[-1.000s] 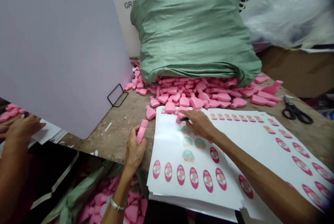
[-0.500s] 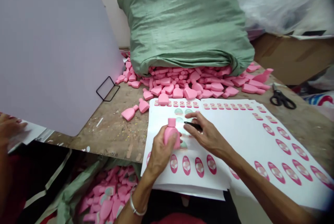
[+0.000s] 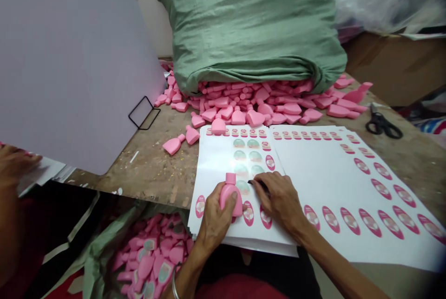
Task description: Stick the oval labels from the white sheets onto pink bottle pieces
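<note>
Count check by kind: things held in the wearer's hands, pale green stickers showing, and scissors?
Bottle in the left hand: 1
Black tool in the right hand: 1
Pale green stickers showing: 7
Scissors: 1
Total: 10

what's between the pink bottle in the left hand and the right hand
In the head view, the white sticker sheet shows between the pink bottle and the right hand, with a pale green sticker and a pink oval sticker on it.
</note>
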{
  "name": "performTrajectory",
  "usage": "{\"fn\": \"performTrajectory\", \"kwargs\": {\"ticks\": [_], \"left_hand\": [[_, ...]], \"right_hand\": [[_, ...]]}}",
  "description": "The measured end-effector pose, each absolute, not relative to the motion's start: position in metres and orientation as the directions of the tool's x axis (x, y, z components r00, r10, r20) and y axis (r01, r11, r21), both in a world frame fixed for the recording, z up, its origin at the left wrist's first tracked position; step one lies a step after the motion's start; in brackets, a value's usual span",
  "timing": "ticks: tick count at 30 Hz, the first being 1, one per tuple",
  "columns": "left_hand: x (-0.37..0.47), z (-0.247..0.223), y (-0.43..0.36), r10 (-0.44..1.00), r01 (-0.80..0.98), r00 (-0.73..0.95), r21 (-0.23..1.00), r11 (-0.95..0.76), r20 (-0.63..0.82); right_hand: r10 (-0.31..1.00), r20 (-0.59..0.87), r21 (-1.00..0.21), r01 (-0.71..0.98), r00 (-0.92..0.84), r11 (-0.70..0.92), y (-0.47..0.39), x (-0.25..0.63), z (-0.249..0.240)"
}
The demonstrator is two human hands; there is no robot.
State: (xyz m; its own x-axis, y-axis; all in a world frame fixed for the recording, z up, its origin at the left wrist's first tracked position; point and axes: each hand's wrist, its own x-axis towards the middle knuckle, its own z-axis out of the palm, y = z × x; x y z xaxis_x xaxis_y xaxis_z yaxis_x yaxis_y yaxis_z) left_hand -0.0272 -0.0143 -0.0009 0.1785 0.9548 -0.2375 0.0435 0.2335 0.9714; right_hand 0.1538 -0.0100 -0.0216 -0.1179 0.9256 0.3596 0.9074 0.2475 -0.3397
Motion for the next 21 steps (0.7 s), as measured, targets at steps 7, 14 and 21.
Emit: {"fn": "performTrajectory", "kwargs": {"ticks": [7, 14, 21], "left_hand": [[-0.032, -0.007, -0.015, 0.940, -0.033, 0.209, 0.959, 0.282, -0.270], [-0.030, -0.003, -0.014, 0.933, 0.002, 0.246, 0.963, 0.270, -0.262], [-0.030, 0.003, -0.013, 0.920, 0.068, 0.293, 0.965, 0.253, -0.262]], "right_hand": [[0.938, 0.331, -0.387, 0.893, -0.099, 0.231, -0.006, 0.154, -0.023], [0.877, 0.444, -0.269, 0.907, -0.182, 0.325, -0.008, 0.149, -0.018], [0.919, 0.375, -0.298, 0.924, -0.118, 0.240, -0.009, 0.153, -0.019]]}}
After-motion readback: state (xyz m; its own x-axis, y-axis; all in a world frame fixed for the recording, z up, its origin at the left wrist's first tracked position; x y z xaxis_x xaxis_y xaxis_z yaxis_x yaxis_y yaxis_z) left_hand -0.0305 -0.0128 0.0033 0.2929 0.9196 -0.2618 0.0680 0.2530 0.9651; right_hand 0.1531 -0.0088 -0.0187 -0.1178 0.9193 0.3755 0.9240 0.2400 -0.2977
